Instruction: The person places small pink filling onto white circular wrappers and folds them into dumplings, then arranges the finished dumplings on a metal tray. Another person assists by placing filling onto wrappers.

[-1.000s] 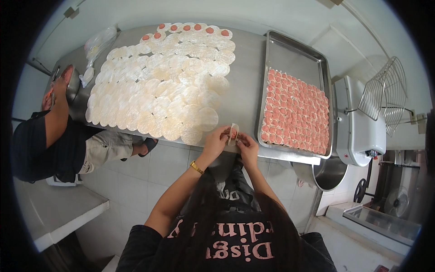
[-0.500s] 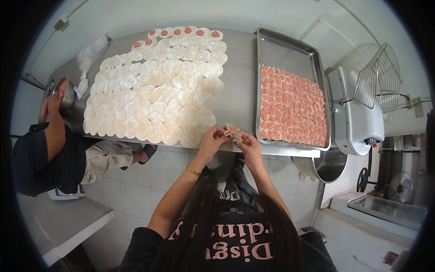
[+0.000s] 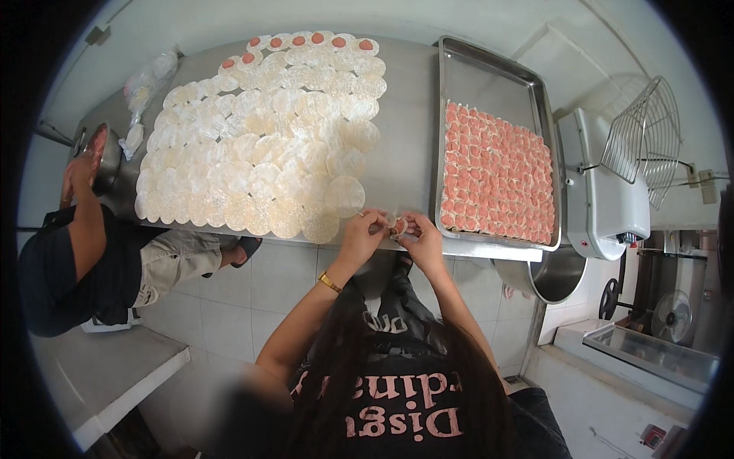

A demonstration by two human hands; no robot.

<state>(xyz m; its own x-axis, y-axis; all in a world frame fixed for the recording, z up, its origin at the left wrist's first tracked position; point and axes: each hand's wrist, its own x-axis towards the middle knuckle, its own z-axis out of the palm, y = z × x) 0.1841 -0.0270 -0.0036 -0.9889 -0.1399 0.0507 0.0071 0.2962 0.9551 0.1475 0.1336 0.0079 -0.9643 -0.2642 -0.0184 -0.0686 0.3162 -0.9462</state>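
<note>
Between my two hands, at the table's front edge, is a small dumpling (image 3: 397, 226) with a pale wrapper gathered around pink filling. My left hand (image 3: 364, 239) pinches its left side, and my right hand (image 3: 421, 240) closes its fingers on the right side. Left of my hands, overlapping round dough wrappers (image 3: 252, 168) cover much of the table, several in the far rows topped with pink meat balls (image 3: 318, 38). To the right, finished open-topped dumplings (image 3: 497, 176) stand in tight rows in the near part of a metal tray (image 3: 442, 138).
A co-worker (image 3: 84, 252) stands at the left end with hands at a metal bowl (image 3: 112, 162) of pink meat. A plastic bag (image 3: 149, 86) lies near it. Right of the tray are a white machine (image 3: 604, 191), a wire guard (image 3: 644, 138) and a large metal pot (image 3: 564, 274).
The dumpling has turned in my fingers: its wrapper was a folded ruffle, and now pink filling shows at its top. The co-worker's hands have shifted slightly at the bowl.
</note>
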